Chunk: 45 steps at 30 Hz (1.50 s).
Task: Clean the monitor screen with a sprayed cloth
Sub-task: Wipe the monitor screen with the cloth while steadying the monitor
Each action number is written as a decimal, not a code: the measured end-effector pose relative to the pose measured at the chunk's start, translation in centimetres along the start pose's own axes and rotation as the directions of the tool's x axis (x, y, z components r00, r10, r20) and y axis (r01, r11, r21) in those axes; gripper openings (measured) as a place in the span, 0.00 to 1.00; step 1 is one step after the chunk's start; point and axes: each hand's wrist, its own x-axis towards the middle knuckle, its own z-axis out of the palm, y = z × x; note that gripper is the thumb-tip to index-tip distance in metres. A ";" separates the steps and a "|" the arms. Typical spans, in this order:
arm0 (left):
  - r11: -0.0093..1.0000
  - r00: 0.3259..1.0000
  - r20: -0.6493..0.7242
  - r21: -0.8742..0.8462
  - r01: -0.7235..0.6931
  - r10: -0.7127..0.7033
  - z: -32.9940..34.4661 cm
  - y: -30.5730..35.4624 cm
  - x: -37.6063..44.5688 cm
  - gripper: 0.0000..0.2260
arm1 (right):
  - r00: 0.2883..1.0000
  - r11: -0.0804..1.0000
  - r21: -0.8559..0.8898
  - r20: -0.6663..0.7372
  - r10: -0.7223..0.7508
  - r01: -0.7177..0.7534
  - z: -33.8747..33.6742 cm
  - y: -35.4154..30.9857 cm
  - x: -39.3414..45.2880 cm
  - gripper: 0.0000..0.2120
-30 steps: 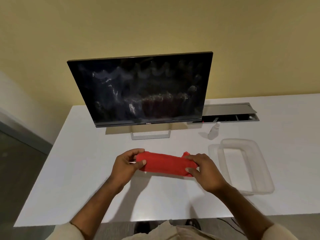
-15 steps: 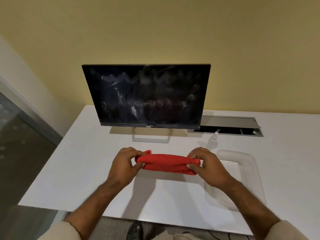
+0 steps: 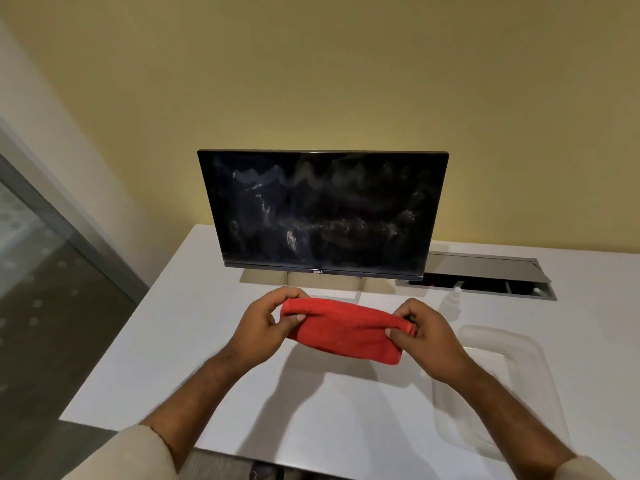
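Since half a second ago, the folded red terry cloth [image 3: 341,332] hangs deeper between left hand [image 3: 261,327] and right hand [image 3: 424,336], each grip pinching one end, above the white table [image 3: 180,341], before the smeared glossy Dell monitor [image 3: 322,211].

A clear plastic tray [image 3: 530,355] lies on the white desk [image 3: 166,341] — an open cable hatch [image 3: 485,275] behind it.
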 end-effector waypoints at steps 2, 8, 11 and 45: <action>0.999 0.999 0.012 0.035 -0.035 0.035 -1.0 -0.1 1.0 0.13 | 1.000 0.999 0.027 -0.018 0.019 -0.018 1.4 -0.2 0.7 0.09; 0.975 0.958 0.286 0.203 -0.091 0.030 -6.1 -0.5 4.6 0.25 | 0.994 0.996 0.061 -0.093 0.065 -0.059 5.8 -1.7 3.2 0.12; 0.944 0.961 0.273 0.302 -0.132 0.047 -8.2 -1.1 6.6 0.27 | 0.988 0.996 0.004 -0.121 0.091 -0.092 8.1 -2.7 4.7 0.11; 0.995 0.920 0.390 -0.099 -0.004 0.043 -20.9 2.4 17.7 0.12 | 0.761 0.863 -0.368 -0.429 -0.487 0.345 22.3 -15.6 16.8 0.31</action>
